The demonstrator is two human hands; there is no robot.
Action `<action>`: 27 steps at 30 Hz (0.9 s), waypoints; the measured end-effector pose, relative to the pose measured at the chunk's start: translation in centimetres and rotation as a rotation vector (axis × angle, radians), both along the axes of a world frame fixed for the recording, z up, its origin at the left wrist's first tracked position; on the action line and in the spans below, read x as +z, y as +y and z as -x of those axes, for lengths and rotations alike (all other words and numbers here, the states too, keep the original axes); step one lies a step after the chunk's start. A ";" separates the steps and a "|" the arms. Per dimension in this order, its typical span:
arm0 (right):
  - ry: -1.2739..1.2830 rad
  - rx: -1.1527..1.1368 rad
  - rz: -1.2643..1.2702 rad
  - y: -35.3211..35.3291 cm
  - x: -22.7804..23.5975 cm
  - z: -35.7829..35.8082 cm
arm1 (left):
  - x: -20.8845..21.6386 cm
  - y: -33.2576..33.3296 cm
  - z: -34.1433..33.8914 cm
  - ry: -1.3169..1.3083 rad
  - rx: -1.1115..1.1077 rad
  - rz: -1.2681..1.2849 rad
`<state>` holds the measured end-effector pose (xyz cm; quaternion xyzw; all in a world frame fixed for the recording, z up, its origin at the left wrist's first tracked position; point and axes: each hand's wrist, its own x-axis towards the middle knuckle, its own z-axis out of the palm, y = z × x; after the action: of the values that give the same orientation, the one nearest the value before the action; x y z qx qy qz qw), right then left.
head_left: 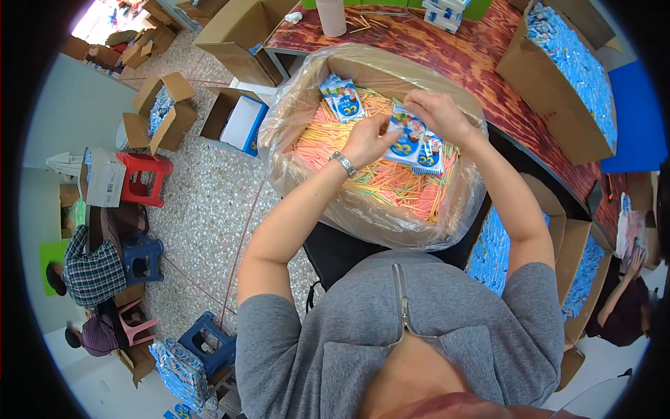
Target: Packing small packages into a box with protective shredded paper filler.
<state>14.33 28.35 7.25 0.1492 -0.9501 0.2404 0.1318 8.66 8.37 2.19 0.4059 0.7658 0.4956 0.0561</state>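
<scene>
A big cardboard box lined with a clear plastic bag (286,133) stands before me, filled with thin pink, yellow, orange and green sticks (391,190). Over them, my left hand (370,142) pinches the left side of a small blue-and-white packet (403,148). My right hand (438,114) is closed at the same packet's upper right; its fingertips are partly hidden. Another packet (432,158) lies just right of the held one, on the sticks. Further left, several similar packets (343,99) rest against the box's far inner side.
A reddish wooden table (447,59) runs behind the box, bearing a pale cup (331,17) and loose sticks. Cartons of blue packets (572,63) stand at the right. On the speckled floor are a red stool (146,178) and open cartons (164,115). People sit at far left (98,272) and right.
</scene>
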 end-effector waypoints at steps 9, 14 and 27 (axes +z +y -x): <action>-0.299 -0.152 0.561 -4.1 2.1 -0.3 | 3.1 -2.8 -0.3 -0.692 0.031 -0.185; 0.129 0.038 0.155 -2.6 0.2 0.9 | 1.4 -3.0 0.0 -0.612 0.088 -0.137; -0.272 0.040 0.502 -4.8 2.7 1.5 | 4.1 -4.2 0.9 -0.452 0.059 -0.182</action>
<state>12.84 23.53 9.98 0.0968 -0.8667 0.4884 0.0310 7.77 4.14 6.30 0.2656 0.6975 0.6422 0.1748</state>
